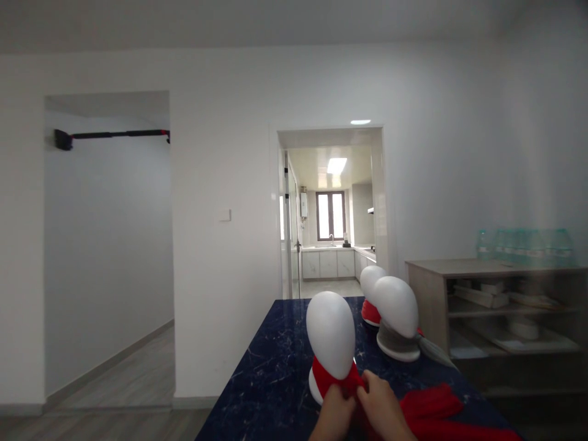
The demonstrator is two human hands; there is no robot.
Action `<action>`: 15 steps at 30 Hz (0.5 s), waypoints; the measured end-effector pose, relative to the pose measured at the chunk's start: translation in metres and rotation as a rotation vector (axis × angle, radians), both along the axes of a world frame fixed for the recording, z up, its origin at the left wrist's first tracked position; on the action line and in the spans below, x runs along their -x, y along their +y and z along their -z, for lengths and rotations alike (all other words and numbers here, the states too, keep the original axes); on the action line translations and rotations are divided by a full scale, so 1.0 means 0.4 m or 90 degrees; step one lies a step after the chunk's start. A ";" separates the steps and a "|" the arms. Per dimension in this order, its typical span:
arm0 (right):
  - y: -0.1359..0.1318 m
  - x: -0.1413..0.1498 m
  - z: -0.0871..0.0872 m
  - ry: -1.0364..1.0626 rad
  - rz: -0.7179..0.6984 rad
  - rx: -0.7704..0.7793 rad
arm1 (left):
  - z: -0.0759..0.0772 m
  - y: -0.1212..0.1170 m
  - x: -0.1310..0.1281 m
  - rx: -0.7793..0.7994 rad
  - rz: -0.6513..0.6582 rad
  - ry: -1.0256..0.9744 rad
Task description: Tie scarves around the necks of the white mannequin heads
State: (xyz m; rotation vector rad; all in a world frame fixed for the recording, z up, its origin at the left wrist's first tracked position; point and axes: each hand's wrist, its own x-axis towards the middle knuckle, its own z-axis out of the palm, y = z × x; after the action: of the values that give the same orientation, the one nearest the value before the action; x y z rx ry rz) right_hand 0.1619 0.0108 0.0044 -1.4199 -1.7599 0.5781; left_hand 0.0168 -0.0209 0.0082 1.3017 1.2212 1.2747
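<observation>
A white mannequin head (331, 334) stands upright on the dark blue marbled table (257, 373). Around its neck goes a red scarf (324, 375). My left hand (337, 409) is closed on the scarf at the front of the neck. Close beside it, my right hand (377, 395) pinches the scarf too, just below the head's right side. More red cloth (432, 404) lies loosely on the table to the right of my hands. My wrists and the lower frame edge hide part of the fabric between them.
Two more white mannequin heads stand behind on the right: one with a grey scarf (390, 342), the farther one with red cloth (370, 312) at its neck. A wooden shelf unit (427, 294) carrying water bottles (533, 245) stands at right. A doorway opens onto a kitchen (326, 263).
</observation>
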 end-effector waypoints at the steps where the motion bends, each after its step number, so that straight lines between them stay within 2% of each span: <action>1: 0.006 -0.010 -0.005 -0.025 0.012 -0.012 | -0.004 -0.001 0.002 -0.002 -0.012 -0.007; 4: 0.016 -0.032 -0.011 -0.020 -0.010 -0.037 | -0.013 -0.003 0.003 -0.008 -0.016 -0.043; 7: 0.018 -0.039 -0.004 0.084 -0.102 -0.021 | -0.016 -0.008 0.002 -0.014 0.034 -0.103; 10: 0.020 -0.033 0.013 0.259 -0.251 0.082 | -0.011 -0.012 0.007 -0.025 0.073 -0.130; 12: 0.024 -0.028 0.026 0.386 -0.319 0.173 | -0.002 -0.008 0.012 -0.030 0.078 -0.129; 15: 0.037 -0.028 0.040 0.493 -0.288 0.232 | 0.016 0.011 0.016 -0.028 0.049 -0.145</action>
State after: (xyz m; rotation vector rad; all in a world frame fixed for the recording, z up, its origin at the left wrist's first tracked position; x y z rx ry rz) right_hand 0.1731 0.0256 -0.0118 -0.8092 -1.3530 1.5185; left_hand 0.0102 -0.0167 0.0016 1.1859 0.9789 1.3589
